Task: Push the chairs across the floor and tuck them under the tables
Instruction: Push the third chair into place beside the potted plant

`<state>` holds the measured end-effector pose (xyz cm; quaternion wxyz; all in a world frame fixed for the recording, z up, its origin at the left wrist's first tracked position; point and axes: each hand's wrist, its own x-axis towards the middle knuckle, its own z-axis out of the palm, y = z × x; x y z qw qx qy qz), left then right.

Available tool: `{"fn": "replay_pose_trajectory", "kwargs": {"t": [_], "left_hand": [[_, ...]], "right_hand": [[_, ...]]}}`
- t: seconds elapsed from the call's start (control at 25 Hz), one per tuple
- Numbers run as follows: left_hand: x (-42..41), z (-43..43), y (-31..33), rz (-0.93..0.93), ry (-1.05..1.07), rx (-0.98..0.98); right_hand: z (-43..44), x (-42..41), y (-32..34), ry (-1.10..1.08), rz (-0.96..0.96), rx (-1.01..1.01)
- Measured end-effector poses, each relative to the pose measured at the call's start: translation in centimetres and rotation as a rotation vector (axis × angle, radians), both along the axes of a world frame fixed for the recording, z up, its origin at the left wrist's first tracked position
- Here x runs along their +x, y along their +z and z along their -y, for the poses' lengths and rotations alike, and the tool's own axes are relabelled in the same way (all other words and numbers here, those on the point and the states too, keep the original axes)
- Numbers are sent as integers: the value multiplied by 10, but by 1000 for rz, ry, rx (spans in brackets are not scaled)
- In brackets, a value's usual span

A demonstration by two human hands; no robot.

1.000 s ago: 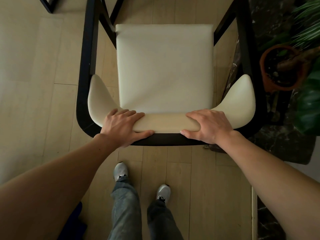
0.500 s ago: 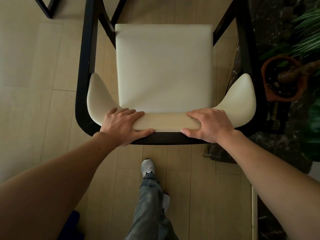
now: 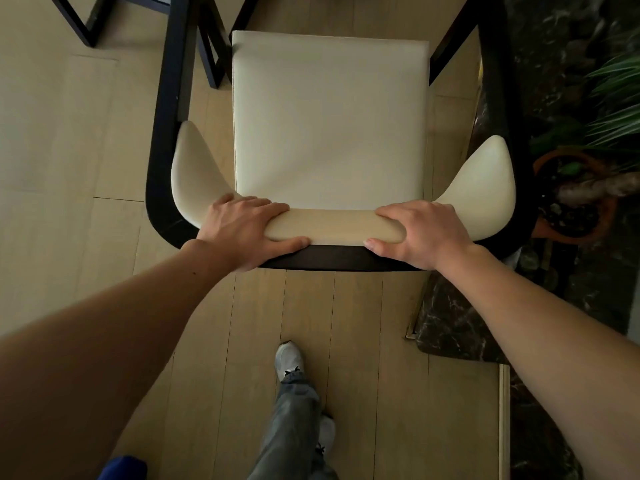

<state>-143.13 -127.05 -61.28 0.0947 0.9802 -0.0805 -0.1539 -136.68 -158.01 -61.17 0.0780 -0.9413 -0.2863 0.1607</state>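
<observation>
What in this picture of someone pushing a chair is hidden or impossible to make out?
Head view only:
- Chair legs: hidden beneath the seat and frame.
- Any table top: cut off by the top edge; only dark frame legs show.
- Potted plant: leaves cut off at the right edge.
- Fingertips of the left hand and right hand: curled over the backrest.

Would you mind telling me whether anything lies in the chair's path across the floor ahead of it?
No table is in view. Both the left hand and right hand grip the chair backrest. Ahead, bare floor, but a black frame stands at upper left, and a potted plant sits close beside the chair's right.
</observation>
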Motion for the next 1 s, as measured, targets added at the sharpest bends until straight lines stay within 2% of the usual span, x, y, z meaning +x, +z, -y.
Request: {"fn": "replay_pose_trajectory", "kwargs": {"t": [0.24,0.52,1.0], "left_hand": [[78,-18,-3,-17,15,-13],[129,-29,-5,-40,18,-4],[187,-38,-5,-60,19,-14]], "right_hand": [[-19,78,2,-18,-25,-27],[-32,129,3,-29,-72,-64],[-41,182,4,-49,-86,-90]]}}
